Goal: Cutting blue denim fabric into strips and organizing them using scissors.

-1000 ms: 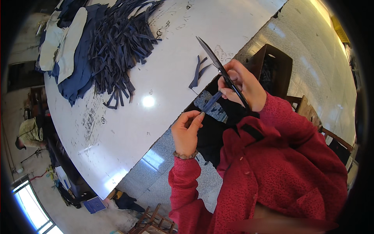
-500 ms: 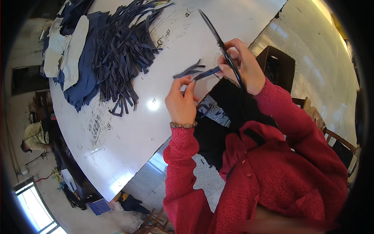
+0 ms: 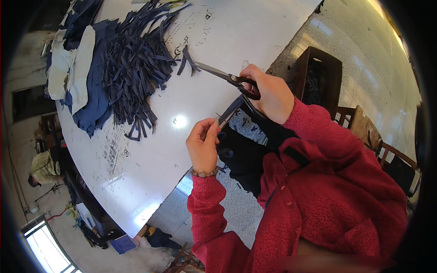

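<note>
My left hand [image 3: 203,144] pinches one end of a dark blue fabric strip [image 3: 231,110] at the near edge of the table. The strip runs up toward my right hand [image 3: 272,94], where its far end passes by the fingers; whether they grip it I cannot tell. Black-handled scissors [image 3: 233,78] are in my right hand, fingers closed round the handle loops. Their blades point left over the table, with the tips at a short loose strip [image 3: 187,61]. Beyond lies a big heap of dark blue strips [image 3: 136,63].
Blue cloth pieces [image 3: 93,111] and white pieces [image 3: 82,73] lie left of the heap on the white table [image 3: 150,173]. A brown bin [image 3: 315,75] with dark scraps stands at the right. Wooden chairs [image 3: 364,127] are behind it. Another person [image 3: 44,168] bends at the far left.
The scissors have swung from pointing upward to pointing left, their tips by the loose strip. That strip, earlier near my left hand, now lies close to the heap. My left hand has moved slightly nearer.
</note>
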